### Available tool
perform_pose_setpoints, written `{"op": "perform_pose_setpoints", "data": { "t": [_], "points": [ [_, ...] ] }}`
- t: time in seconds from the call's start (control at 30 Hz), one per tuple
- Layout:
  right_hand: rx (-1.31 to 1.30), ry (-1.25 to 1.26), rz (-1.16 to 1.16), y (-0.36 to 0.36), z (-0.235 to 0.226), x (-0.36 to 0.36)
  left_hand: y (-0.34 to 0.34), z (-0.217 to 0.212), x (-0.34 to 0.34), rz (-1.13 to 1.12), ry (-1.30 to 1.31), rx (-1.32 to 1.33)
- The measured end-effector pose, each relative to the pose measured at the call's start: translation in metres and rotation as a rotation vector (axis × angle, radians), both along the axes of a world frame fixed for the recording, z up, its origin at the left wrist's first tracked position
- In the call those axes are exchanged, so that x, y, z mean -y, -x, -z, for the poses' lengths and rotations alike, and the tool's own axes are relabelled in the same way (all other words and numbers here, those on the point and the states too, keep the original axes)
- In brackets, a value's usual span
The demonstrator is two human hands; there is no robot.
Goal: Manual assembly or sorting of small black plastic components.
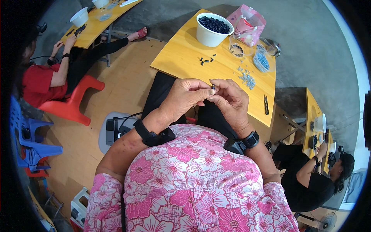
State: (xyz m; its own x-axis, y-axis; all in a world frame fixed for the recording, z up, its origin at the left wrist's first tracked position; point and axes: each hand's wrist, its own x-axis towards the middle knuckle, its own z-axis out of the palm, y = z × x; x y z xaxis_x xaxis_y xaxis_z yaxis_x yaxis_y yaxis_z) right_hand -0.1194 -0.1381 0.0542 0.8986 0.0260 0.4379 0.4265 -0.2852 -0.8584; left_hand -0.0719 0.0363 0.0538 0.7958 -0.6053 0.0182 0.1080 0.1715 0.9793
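Over the near edge of the yellow table [181, 54], my left hand [181, 96] and my right hand [234, 100] meet fingertip to fingertip. Both pinch a small black part [213, 87], mostly covered by the fingers. A few loose black pieces [202, 62] lie on the table beyond my hands. To their right is a scatter of small clear-bluish pieces [247, 80]. Black-handled tweezers or snips [266, 104] rest near the right edge. Farther back, a white tub [208, 38] is filled with black parts [213, 24].
Behind the scatter stand a clear tub of blue bits [261, 62], a clear dish [236, 51] and a pink bag [247, 27]. People work at tables to the left [92, 33] and right [309, 141]. A red chair [77, 100] and blue chair [33, 135] stand left.
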Motion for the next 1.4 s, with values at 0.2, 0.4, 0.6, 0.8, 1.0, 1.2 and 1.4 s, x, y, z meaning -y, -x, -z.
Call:
{"op": "perform_pose_setpoints", "data": {
  "t": [0.2, 0.4, 0.6, 0.8, 1.0, 1.2, 1.4],
  "points": [
    [0.024, 0.078, -0.003, 0.0, -0.001, 0.003, -0.002, 0.001, 0.001, -0.001, -0.014, -0.022],
    [0.012, 0.144, 0.017, 0.001, -0.003, 0.004, -0.002, 0.002, 0.002, 0.005, -0.013, -0.027],
    [0.029, 0.338, 0.032, 0.001, -0.01, 0.003, -0.004, 0.006, 0.003, 0.005, -0.049, -0.05],
    [-0.107, 0.176, 0.013, 0.004, -0.003, 0.004, -0.003, 0.008, 0.006, -0.05, 0.029, 0.111],
    [-0.02, 0.291, 0.008, 0.001, -0.005, 0.006, 0.001, -0.005, 0.007, -0.028, -0.049, 0.384],
    [0.029, 0.336, -0.029, -0.001, -0.004, 0.005, 0.003, -0.006, 0.008, -0.09, -0.163, 0.482],
    [0.015, 0.323, -0.04, 0.001, 0.0, 0.004, 0.005, -0.006, 0.007, -0.137, -0.182, 0.56]
  ]
}}
